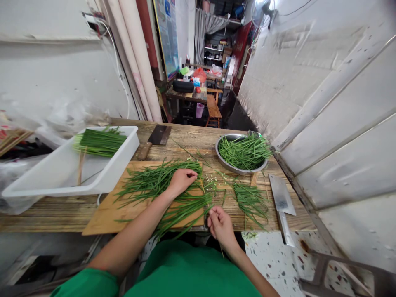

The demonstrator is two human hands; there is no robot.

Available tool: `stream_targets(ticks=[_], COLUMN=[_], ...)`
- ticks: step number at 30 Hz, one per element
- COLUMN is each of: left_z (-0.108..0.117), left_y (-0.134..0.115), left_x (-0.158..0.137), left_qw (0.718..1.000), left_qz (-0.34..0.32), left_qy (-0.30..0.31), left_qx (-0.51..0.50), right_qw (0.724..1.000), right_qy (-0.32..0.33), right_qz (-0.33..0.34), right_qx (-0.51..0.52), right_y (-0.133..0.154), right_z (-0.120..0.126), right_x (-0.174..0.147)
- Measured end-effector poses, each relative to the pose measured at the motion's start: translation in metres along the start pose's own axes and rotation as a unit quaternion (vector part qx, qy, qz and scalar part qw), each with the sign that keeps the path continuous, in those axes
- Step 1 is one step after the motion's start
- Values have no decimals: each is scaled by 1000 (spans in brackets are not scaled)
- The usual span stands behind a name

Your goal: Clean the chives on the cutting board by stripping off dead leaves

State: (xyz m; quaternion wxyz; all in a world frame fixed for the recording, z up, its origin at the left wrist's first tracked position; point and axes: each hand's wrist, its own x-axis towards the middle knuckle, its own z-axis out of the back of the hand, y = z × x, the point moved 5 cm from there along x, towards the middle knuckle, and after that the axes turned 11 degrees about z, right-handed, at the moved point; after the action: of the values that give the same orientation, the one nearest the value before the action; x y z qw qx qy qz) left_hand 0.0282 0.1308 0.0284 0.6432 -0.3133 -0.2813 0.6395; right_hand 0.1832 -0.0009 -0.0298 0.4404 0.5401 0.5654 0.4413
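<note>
My left hand (182, 181) rests over a loose pile of garlic chives (145, 179) on the wooden cutting board (107, 210). Its thumb and fingers are pinched together, and what lies between them is hidden. Nearer to me, a second bunch of chives (185, 210) fans over the board's front edge. Just right of that bunch, my right hand (222, 227) is closed, fingertips pressed together. A thin straw-coloured strip (222, 251) hangs below it, seemingly held in the fingers. Small pale trimmings (211, 181) are scattered beside the board.
On the left stands a white plastic tray (123, 152) with a tied chive bundle (102, 142). Behind the board lies a dark cleaver (159, 135). A metal bowl (227, 165) heaped with chives, a smaller chive bunch (250, 200) and a steel cleaver (281, 196) are on the right.
</note>
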Motion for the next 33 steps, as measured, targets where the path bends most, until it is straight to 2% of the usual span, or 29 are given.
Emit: stream_targets(ticks=[12,20,22,25,27,28,31,33], left_z=[-1,-2,-5,-10,-6,-1,15,15], left_y=[-3,-6,-11,-22,-25,-25,-20,-19], left_x=[-3,-10,-19,-37,-42,-41,-27,-19], left_qw=[1000,998,993,967,955,960,975,969], left_qz=[-13,-62,-102,-188,-215,-210,-171,-158], left_qy=[6,7,52,170,196,172,51,14], left_qx=[-5,19,17,35,61,74,131,188], right_qw=[1000,1000,1000,1000,1000,1000,1000,1000], right_qy=[4,1,-1,-4,-8,-9,-10,-11], right_qz=[0,-2,-2,-2,-2,-3,0,1], right_qx=[0,0,5,13,16,17,14,11], right_y=[0,-1,-1,-1,-1,-1,1,1], right_z=[0,0,0,-1,-1,-1,-1,-2], right_x=[0,0,0,0,0,0,0,0])
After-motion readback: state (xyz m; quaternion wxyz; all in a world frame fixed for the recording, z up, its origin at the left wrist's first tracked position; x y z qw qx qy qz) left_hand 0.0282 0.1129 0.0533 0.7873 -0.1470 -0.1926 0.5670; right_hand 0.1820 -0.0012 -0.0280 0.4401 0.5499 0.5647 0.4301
